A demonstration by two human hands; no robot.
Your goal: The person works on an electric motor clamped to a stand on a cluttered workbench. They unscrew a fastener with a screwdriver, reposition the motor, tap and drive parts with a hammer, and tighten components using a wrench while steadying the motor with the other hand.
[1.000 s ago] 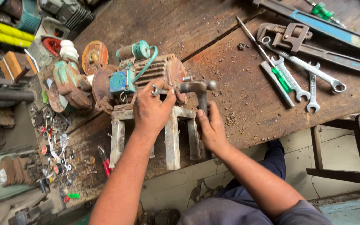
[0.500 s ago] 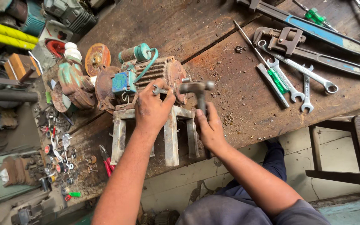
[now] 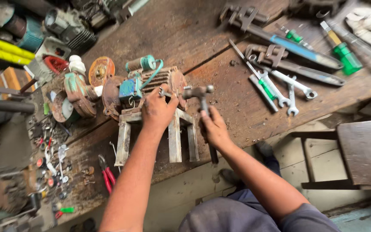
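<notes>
Left hand [image 3: 157,111] pinches small spanner [image 3: 165,92] on rusty motor [image 3: 151,86]; right hand [image 3: 213,129] grips hammer [image 3: 198,92] at 3 o'clock. Risk: glancing blow strikes fingers.

Wrenches [image 3: 295,88] lying at 2 o'clock on wooden bench [image 3: 172,30], w/ green-handled screwdriver [image 3: 342,49] sitting beyond. Red pliers [image 3: 107,176] resting at 8 o'clock. Yellow pipes [image 3: 1,46] running at 10 o'clock.
</notes>
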